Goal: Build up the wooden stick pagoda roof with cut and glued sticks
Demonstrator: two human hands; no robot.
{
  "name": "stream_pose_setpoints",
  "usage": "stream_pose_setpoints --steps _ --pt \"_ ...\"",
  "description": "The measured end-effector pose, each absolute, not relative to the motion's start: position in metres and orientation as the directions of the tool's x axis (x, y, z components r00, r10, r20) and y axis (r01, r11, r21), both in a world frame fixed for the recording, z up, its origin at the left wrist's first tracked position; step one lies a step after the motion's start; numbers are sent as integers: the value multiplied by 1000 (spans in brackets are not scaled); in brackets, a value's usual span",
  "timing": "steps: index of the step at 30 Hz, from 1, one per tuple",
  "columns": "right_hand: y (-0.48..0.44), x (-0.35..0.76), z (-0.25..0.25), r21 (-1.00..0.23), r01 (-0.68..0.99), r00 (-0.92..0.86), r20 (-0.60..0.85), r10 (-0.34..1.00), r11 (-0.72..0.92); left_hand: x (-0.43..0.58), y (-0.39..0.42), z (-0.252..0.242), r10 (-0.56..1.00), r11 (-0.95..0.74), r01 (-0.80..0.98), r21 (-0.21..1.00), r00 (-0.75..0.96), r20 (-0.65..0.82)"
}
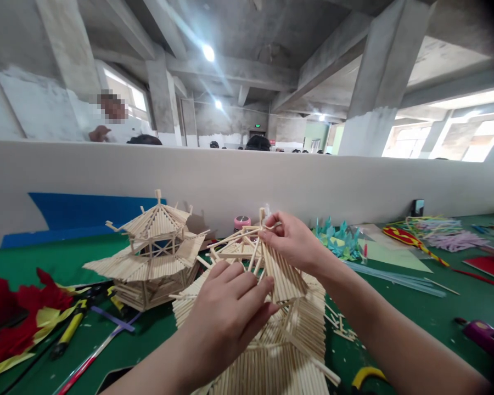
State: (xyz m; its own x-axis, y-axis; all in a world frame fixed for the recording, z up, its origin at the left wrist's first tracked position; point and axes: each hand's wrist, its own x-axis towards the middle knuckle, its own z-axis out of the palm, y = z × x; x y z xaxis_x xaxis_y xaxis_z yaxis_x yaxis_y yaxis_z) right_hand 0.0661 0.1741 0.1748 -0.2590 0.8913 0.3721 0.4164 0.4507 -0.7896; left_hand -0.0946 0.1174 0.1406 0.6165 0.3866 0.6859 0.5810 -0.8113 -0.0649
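Observation:
A pavilion model of pale wooden sticks (257, 370) stands in front of me, its upper roof partly covered. One roof panel of tightly laid sticks (286, 280) slopes down on the right; beside it the bare frame shows on the left. Near the peak, my right hand (292, 238) is closed in a pinch on the upper end of a wooden stick. My left hand (230, 310) is curled at the lower edge of that roof, thumb and forefinger close together. Whatever lies between its fingers is hidden.
A second stick pavilion (156, 252) stands at left. Red and yellow paper (24, 307) and a yellow-handled tool (71, 329) lie nearby. At right are turquoise paper pieces (340, 238), clear blue strips (399, 278), stick offcuts (343, 329) and a purple object (483, 336). A white partition (214, 178) runs behind.

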Motion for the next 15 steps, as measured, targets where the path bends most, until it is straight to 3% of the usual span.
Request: stream_pose_setpoints --steps 15 --pt "172 65 175 -770 438 -236 400 886 465 -93 117 138 346 -823 563 -69 595 726"
